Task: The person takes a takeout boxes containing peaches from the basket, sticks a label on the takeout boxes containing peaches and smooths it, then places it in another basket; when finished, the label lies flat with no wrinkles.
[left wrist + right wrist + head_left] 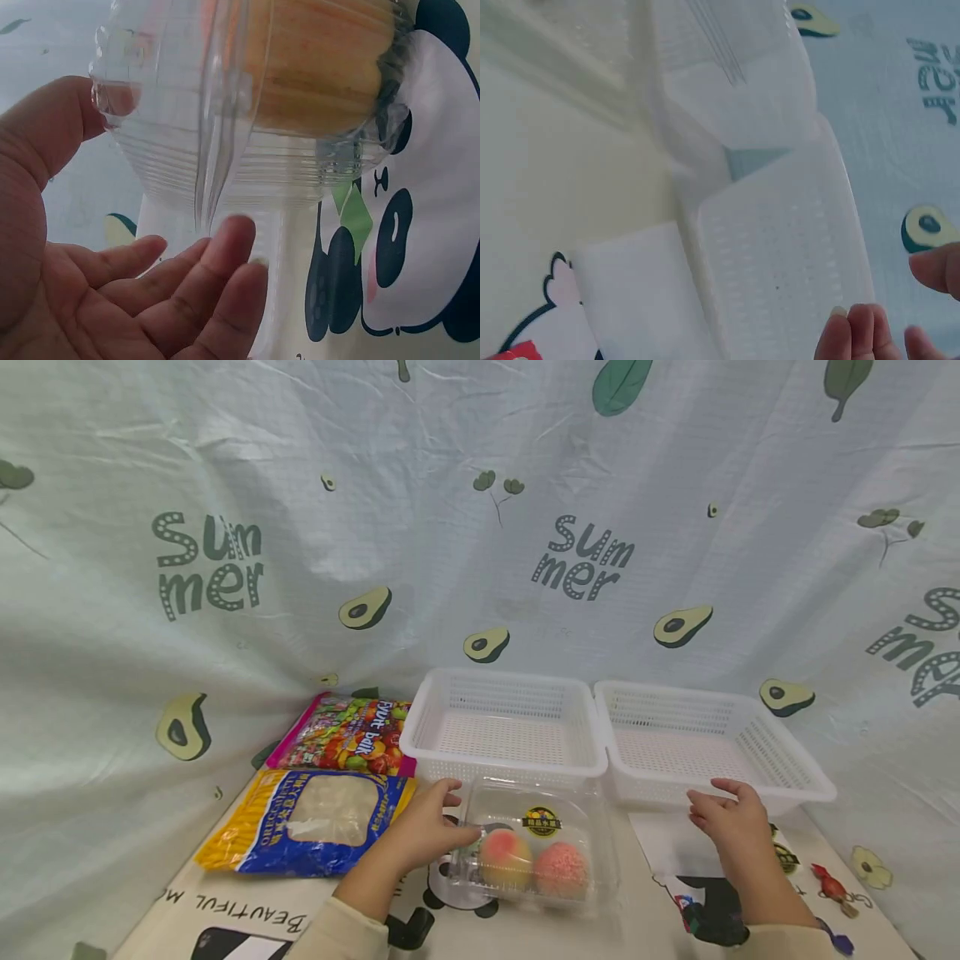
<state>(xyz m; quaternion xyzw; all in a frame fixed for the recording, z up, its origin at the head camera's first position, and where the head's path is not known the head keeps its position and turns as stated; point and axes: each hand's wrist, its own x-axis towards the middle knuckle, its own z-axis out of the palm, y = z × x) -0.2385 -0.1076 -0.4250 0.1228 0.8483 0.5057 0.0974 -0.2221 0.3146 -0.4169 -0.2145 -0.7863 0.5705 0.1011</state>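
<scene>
A clear plastic clamshell box (585, 814) with a label on its lid lies in the middle. Inside it are a yellow-and-pink peach (505, 858) and a rounder pink peach (561, 871). My left hand (423, 828) is at the box's left side. In the left wrist view its thumb (64, 112) is at the box's edge, while the loosely spread fingers (225, 247) stand apart below the rim. My right hand (738, 827) hovers empty before the right white basket (795, 781), its fingers (859, 330) slightly bent.
A left white basket (498, 762) stands beside the right one, behind the box. On the left lie a blue-and-yellow orecchiette pasta bag (333, 810) and a pink fruit candy bag (337, 731). A white paper (641, 289) lies before the right basket. A printed curtain (450, 527) hangs behind.
</scene>
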